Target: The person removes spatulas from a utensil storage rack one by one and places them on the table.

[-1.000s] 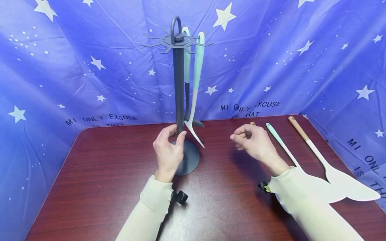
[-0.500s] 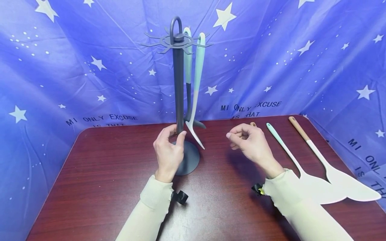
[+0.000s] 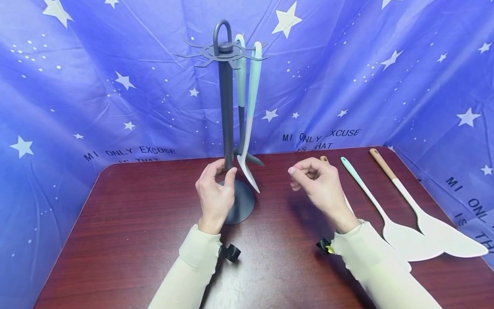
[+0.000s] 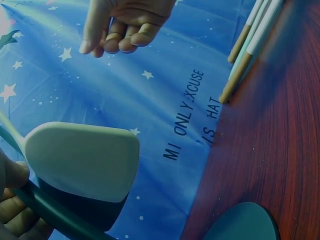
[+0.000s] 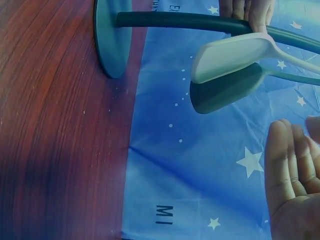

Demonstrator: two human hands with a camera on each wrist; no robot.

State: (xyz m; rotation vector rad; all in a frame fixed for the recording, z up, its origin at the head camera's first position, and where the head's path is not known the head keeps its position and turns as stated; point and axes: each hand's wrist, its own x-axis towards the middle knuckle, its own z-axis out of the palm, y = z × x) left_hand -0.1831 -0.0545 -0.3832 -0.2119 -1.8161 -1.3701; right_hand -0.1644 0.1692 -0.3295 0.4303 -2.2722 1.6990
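In the head view, a dark grey utensil stand [image 3: 226,111] rises from a round base, a ring of hooks at its top. My left hand [image 3: 215,195] grips its pole low down, thumb on the near side. Two turners with mint handles hang from hooks on the right: a white one [image 3: 255,81] and, behind it, a dark grey one [image 3: 241,124]. Their flat blades show in both wrist views, the white blade [image 4: 85,160] in front. To the right of the stand, my right hand [image 3: 320,184] hovers above the table with fingers loosely bent, holding nothing.
On the right of the table [image 3: 127,240] lie a mint-handled spatula [image 3: 364,189], a wooden-handled one [image 3: 405,195] and another wooden handle [image 3: 323,159] partly behind my right hand. A blue star-printed curtain [image 3: 154,103] stands close behind the table.
My right hand has shifted slightly left, baring more of the utensil behind it. The stand's top has leaned a little left, and the hanging white turner's blade has turned slightly.
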